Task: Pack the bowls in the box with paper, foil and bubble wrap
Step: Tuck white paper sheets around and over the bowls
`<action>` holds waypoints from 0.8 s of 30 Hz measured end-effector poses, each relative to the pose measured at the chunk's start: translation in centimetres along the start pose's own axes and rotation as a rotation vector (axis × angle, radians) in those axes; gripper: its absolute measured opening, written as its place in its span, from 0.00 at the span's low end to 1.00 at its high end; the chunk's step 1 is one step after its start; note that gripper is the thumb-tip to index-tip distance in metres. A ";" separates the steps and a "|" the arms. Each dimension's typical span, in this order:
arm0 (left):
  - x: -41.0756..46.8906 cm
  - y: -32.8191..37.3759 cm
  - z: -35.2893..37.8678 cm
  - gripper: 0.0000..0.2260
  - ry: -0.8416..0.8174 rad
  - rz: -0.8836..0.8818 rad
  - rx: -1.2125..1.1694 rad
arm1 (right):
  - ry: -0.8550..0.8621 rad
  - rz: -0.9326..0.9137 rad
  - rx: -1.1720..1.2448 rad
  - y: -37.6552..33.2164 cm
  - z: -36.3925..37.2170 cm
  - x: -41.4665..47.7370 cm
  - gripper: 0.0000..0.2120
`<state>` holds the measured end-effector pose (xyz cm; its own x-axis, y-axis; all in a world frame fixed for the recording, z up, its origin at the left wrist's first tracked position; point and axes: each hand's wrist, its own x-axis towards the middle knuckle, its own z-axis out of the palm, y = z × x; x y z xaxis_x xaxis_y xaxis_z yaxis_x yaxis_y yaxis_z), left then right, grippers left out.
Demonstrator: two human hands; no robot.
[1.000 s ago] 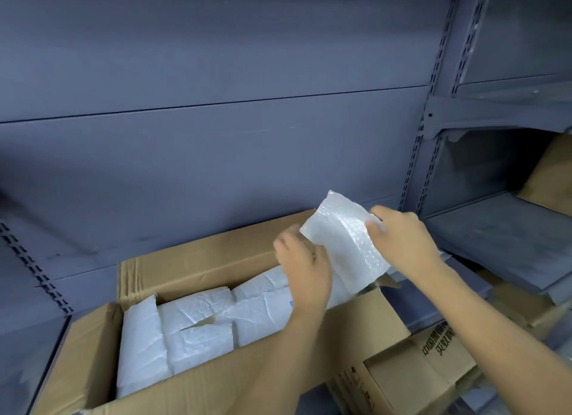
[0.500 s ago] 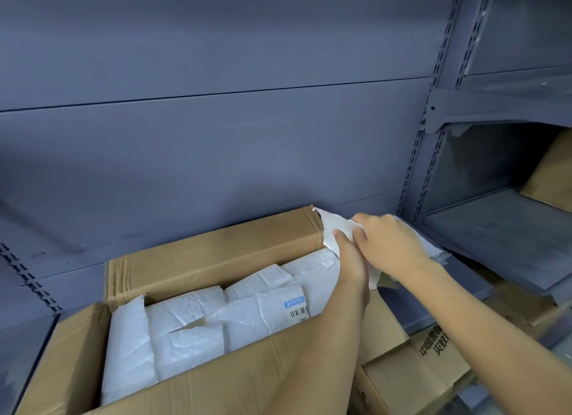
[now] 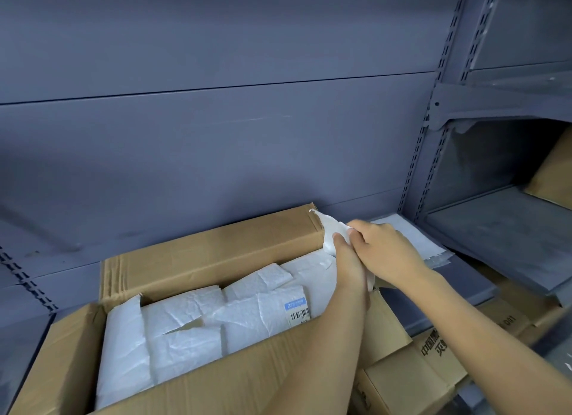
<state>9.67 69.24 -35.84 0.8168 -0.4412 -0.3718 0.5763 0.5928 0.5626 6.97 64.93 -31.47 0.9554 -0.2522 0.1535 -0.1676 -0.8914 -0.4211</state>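
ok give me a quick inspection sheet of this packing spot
surface: grey metal shelf, box sits on it
job's things: open cardboard box filled with white wrapped bundles; one carries a barcode label
clutter: flat white sheet on shelf at right
grippers: left hand and right hand both grip a white wrap piece at the box's right end
cables: nothing seen
surroundings: more cardboard boxes below right

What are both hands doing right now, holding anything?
Left hand: closed on the white wrap at the box corner.
Right hand: closed on the same wrap.
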 end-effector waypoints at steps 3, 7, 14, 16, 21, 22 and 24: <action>-0.6 0.1 0.6 0.19 0.019 0.011 0.033 | -0.009 0.010 0.050 0.1 -0.3 0.0 0.11; -1.3 0.2 0.8 0.21 0.024 -0.046 0.123 | -0.071 0.050 0.131 0.5 -0.5 -0.5 0.11; -1.2 0.9 0.5 0.20 0.088 -0.061 0.267 | -0.094 0.047 0.086 1.1 0.7 -1.1 0.11; -1.7 1.3 0.6 0.20 0.123 -0.125 0.288 | -0.093 0.041 0.062 1.2 0.7 -1.1 0.10; -1.3 1.2 1.1 0.21 0.162 -0.132 0.287 | -0.101 0.035 0.070 1.7 0.5 -1.5 0.11; -1.7 1.1 1.4 0.22 0.158 -0.113 0.296 | -0.110 0.039 0.073 1.8 0.5 -1.7 0.12; -1.6 0.7 1.4 0.23 0.138 -0.094 0.313 | -0.129 0.043 0.067 1.9 0.6 -2.0 0.15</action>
<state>8.76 69.43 -33.86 0.7687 -0.3762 -0.5173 0.6304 0.3088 0.7122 4.95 64.02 -33.12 0.9718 -0.2350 0.0195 -0.1964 -0.8525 -0.4844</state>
